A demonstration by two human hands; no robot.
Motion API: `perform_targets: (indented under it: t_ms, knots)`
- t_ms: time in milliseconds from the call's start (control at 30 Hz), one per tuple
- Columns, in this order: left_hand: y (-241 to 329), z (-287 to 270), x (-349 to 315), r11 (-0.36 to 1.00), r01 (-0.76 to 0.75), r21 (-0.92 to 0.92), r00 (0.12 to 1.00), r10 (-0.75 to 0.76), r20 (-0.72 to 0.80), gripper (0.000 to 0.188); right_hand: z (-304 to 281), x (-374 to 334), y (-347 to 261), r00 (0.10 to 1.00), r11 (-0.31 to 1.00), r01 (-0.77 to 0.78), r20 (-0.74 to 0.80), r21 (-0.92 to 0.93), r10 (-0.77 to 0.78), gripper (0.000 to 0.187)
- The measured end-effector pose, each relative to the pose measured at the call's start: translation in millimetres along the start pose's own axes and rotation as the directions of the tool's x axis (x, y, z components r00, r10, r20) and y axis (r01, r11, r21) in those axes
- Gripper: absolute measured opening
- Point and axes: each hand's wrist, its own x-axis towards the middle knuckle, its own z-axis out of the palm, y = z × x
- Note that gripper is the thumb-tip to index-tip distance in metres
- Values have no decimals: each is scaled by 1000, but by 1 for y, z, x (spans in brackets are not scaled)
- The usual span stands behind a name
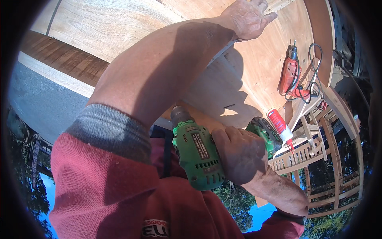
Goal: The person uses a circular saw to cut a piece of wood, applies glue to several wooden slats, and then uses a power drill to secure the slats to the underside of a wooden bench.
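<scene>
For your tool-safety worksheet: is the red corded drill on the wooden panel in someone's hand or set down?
Set down. The red corded drill lies on the wooden panel with its cord bunched beside it; neither hand touches it.

— Worn on the body? 
— Red knit sweater (119, 199), coarse weave, loose across the chest. 
— Cuffs? 
— Left sleeve (103, 159) pushed up, ending in a wide grey ribbed band (109, 129) just above the red fabric. Right sleeve (278, 227) red too, with a dark edge at the wrist. 
— Markings? 
— White lettering on a patch (155, 229) low on the sweater's front, below the grey band, partly cut off. 
— Arms? 
— Bare from band to hand; no gloves, no watch or rings seen.
</scene>
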Motion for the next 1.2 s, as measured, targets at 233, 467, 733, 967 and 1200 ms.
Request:
perform_targets:
  t_ms: [233,467,733,967,1200]
  knots:
    - [4,1,1,1000,-14,-16,1000,14,-4,53,-22,22,37,999,914,-22,-14,405,31,38]
    - [1,0,-1,1000,-12,-22,1000,13,15,54,-20,30,46,999,894,-36,27,447,27,38]
    - [3,0,2,999,-13,-39,1000,14,24,54,-16,41,62,1000,875,21,-20,484,-13,39]
    - [3,1,-1,999,-8,-49,999,10,34,54,-20,44,61,996,854,-37,-46,519,70,35]
    - [6,-2,1,998,-13,-60,999,14,30,55,-18,49,64,993,851,-71,-40,521,108,43]
